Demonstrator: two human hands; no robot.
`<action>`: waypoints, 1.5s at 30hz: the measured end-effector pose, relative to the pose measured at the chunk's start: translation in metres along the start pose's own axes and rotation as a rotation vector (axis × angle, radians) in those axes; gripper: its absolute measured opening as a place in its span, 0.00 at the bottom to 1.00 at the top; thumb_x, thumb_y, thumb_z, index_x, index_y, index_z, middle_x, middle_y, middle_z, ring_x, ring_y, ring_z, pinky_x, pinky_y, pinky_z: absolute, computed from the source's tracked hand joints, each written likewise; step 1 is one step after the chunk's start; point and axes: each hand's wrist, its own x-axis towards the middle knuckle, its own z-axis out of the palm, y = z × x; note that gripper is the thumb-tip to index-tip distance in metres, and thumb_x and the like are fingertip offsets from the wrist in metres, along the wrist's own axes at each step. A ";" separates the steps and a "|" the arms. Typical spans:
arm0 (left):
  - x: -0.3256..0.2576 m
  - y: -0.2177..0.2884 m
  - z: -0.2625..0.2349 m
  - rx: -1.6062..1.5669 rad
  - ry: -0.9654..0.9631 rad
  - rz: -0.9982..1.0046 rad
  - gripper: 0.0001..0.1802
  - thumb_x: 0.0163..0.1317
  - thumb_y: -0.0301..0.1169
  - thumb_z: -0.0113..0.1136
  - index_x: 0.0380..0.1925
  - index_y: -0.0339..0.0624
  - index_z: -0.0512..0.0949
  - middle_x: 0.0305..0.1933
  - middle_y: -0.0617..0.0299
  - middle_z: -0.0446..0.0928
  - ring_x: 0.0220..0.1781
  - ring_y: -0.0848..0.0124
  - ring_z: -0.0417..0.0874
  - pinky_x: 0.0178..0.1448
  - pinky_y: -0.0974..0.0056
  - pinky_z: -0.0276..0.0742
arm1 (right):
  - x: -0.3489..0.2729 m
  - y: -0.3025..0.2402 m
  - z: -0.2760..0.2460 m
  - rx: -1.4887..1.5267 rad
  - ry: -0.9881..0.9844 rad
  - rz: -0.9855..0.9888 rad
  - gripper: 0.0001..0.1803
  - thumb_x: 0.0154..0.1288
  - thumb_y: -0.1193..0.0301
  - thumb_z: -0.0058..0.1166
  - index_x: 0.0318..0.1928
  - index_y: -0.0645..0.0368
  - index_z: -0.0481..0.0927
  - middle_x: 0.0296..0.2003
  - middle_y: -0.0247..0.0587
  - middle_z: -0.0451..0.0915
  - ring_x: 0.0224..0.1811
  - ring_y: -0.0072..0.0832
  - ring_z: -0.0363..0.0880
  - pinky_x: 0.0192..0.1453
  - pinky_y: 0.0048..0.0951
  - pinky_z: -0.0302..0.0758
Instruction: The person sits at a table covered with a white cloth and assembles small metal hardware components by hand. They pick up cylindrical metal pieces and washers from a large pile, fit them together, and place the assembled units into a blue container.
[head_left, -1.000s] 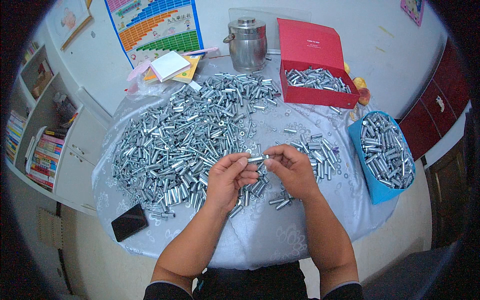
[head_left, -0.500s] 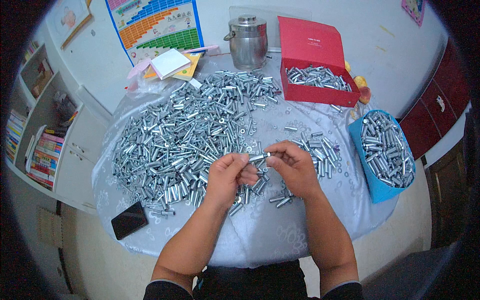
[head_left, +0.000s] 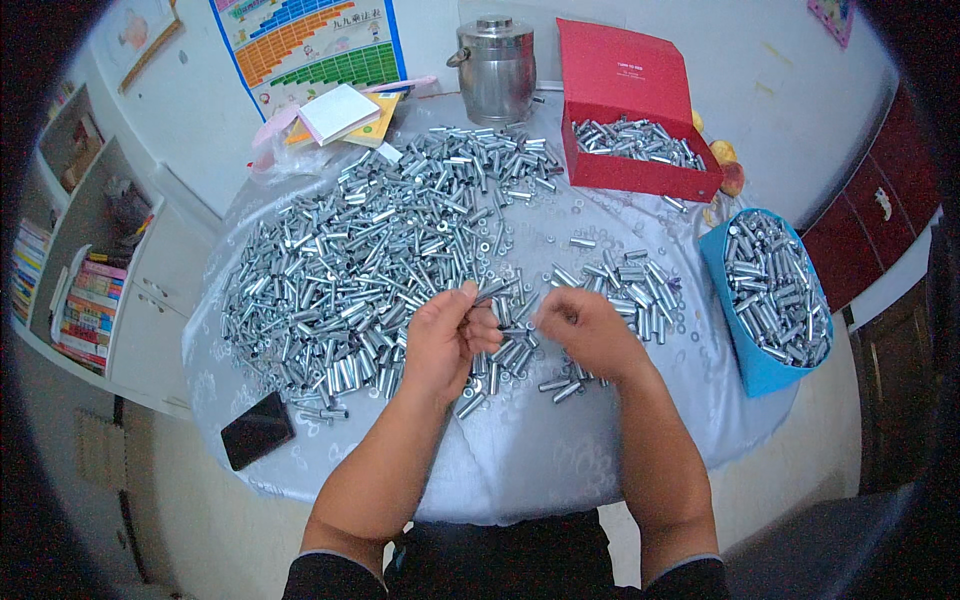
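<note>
My left hand (head_left: 442, 342) is over the near right edge of a big heap of metal sleeves and bolts (head_left: 370, 240). Its thumb and forefinger are pinched together, and whatever lies between them blends with the metal pieces behind. Just to the right, my right hand (head_left: 592, 332) has its fingers curled in, blurred by motion; what it may hold is hidden. A gap separates the two hands. Loose sleeves (head_left: 515, 352) and washers lie between and below them, and a smaller group of sleeves (head_left: 640, 290) lies beyond my right hand.
A red lidded box (head_left: 640, 180) at the back right and a blue bin (head_left: 735, 320) at the right hold metal pieces. A steel pot (head_left: 496, 75) stands at the back, beside notebooks (head_left: 338, 113). A black phone (head_left: 257, 431) lies front left on the silvery tablecloth (head_left: 540, 470).
Half a second ago both hands met at a small metal sleeve with a bolt. Now they are apart; the left fingers have drawn slightly left, and the right fingers have curled in and blurred.
</note>
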 end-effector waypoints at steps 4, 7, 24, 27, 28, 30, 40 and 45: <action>0.000 -0.001 -0.003 -0.010 -0.017 0.018 0.14 0.68 0.40 0.57 0.31 0.40 0.77 0.24 0.61 0.79 0.21 0.71 0.81 0.24 0.68 0.78 | -0.008 -0.005 0.000 -0.389 -0.282 -0.185 0.08 0.54 0.70 0.61 0.33 0.60 0.83 0.26 0.43 0.81 0.30 0.35 0.81 0.37 0.33 0.75; 0.000 0.000 -0.003 -0.013 -0.018 0.026 0.14 0.68 0.40 0.57 0.31 0.40 0.77 0.24 0.61 0.79 0.21 0.71 0.81 0.24 0.68 0.78 | -0.010 -0.005 0.000 -0.508 -0.305 -0.155 0.09 0.51 0.71 0.62 0.35 0.58 0.85 0.31 0.45 0.82 0.35 0.39 0.82 0.42 0.36 0.77; -0.006 0.001 0.005 0.027 -0.024 0.030 0.12 0.68 0.36 0.57 0.32 0.37 0.78 0.26 0.59 0.81 0.22 0.71 0.81 0.26 0.67 0.79 | -0.009 -0.011 -0.001 -0.273 -0.132 -0.116 0.07 0.60 0.68 0.58 0.34 0.60 0.81 0.31 0.41 0.81 0.34 0.36 0.80 0.41 0.36 0.76; -0.005 -0.001 0.003 0.047 -0.073 0.014 0.10 0.67 0.33 0.57 0.33 0.37 0.78 0.28 0.58 0.82 0.23 0.70 0.83 0.28 0.67 0.82 | -0.002 -0.017 -0.010 0.301 0.087 0.068 0.08 0.63 0.70 0.61 0.36 0.61 0.80 0.25 0.27 0.75 0.27 0.17 0.71 0.31 0.22 0.70; -0.005 -0.002 0.004 0.057 -0.089 0.012 0.09 0.67 0.32 0.57 0.34 0.37 0.79 0.28 0.58 0.82 0.23 0.70 0.83 0.28 0.67 0.82 | -0.002 -0.018 -0.011 0.409 0.069 0.094 0.08 0.63 0.69 0.60 0.37 0.61 0.79 0.25 0.26 0.73 0.25 0.16 0.69 0.29 0.21 0.68; -0.005 -0.003 0.005 0.049 -0.103 0.009 0.09 0.67 0.32 0.58 0.34 0.37 0.79 0.28 0.57 0.82 0.24 0.70 0.84 0.28 0.68 0.83 | -0.003 -0.018 -0.011 0.627 0.033 0.148 0.08 0.65 0.69 0.59 0.38 0.60 0.79 0.24 0.24 0.71 0.21 0.14 0.66 0.24 0.19 0.64; -0.006 -0.003 0.004 0.012 -0.140 -0.018 0.08 0.68 0.31 0.57 0.36 0.36 0.78 0.29 0.56 0.83 0.24 0.70 0.84 0.29 0.68 0.83 | 0.000 -0.011 -0.004 0.700 0.044 0.162 0.07 0.66 0.69 0.59 0.39 0.59 0.79 0.22 0.22 0.70 0.18 0.11 0.63 0.21 0.17 0.60; -0.006 -0.004 0.003 -0.099 -0.126 -0.071 0.08 0.68 0.30 0.56 0.37 0.36 0.78 0.30 0.56 0.83 0.25 0.70 0.85 0.29 0.68 0.84 | 0.000 -0.017 0.005 0.522 0.186 0.191 0.08 0.65 0.68 0.60 0.37 0.60 0.81 0.25 0.24 0.74 0.22 0.12 0.66 0.25 0.19 0.64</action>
